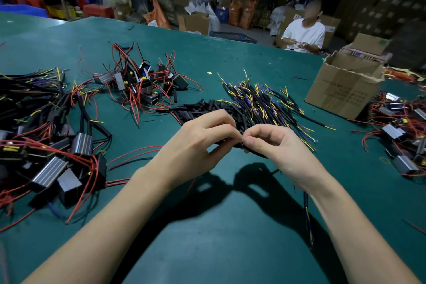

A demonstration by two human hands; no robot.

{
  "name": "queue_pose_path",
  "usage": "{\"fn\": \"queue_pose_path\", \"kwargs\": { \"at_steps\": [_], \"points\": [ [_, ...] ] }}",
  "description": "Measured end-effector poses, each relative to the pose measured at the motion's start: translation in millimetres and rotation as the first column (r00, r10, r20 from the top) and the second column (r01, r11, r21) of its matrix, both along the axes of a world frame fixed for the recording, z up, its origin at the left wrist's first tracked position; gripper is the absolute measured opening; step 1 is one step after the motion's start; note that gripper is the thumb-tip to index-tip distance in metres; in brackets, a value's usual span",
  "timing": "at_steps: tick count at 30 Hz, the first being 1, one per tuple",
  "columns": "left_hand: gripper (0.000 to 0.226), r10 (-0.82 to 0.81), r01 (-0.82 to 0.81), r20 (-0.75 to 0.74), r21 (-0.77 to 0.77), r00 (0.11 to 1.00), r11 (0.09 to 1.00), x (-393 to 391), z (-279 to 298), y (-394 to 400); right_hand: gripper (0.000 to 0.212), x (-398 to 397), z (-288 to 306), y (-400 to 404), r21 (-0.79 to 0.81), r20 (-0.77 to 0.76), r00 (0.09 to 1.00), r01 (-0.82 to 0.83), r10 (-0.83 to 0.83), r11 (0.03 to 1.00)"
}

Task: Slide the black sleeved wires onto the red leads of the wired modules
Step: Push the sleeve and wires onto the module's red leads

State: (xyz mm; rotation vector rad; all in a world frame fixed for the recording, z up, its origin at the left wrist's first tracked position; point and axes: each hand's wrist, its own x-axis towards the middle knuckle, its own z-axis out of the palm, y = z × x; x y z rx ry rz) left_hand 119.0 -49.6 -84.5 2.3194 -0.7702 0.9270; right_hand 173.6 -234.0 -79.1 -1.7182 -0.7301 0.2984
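Centrally, both hands, left (202, 138) and right (274, 145), pinch one black sleeved wire (255, 152) above bare green table (230, 226).

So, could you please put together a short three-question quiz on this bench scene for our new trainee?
1. True or false: the left hand and the right hand both pinch the black sleeved wire.
2. Which lies nearest beyond the hands? A) the cardboard box B) the pile of black sleeved wires C) the blue crate
3. Fill in: the table mat is ____ in colour.

Key: 1 true; 2 B; 3 green.
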Motion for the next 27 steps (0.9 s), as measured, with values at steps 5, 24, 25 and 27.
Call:
{"fn": "queue_pose_path", "kwargs": {
  "at_steps": [5,24,25,27],
  "points": [
    [0.008,-0.005,0.005,0.013,0.03,1.0,1.0,-0.6,-0.3,-0.1,0.008,1.2,0.7,-2.6,-0.01,0.021,0.999,-0.041,0.041,0.999],
    [0.007,-0.009,-0.113,-0.337,-0.34,0.941,0.934,-2.0,1.4,-5.1,0.014,-12.7,3.7,12.1,-0.085,0.458,0.876,0.214,-0.152,0.973],
    [0.007,-0.017,-0.143,-0.394,-0.373,0.919,0.917,-1.6,1.6,-5.2,0.013,-14.0,3.7,13.0,-0.091,0.505,0.849,0.232,-0.156,0.968],
    [0.009,-0.035,-0.2,-0.497,-0.412,0.867,0.889,-1.2,2.9,-4.8,0.01,-16.3,2.3,14.5,-0.127,0.635,0.757,0.296,-0.151,0.947]
  ]
}}
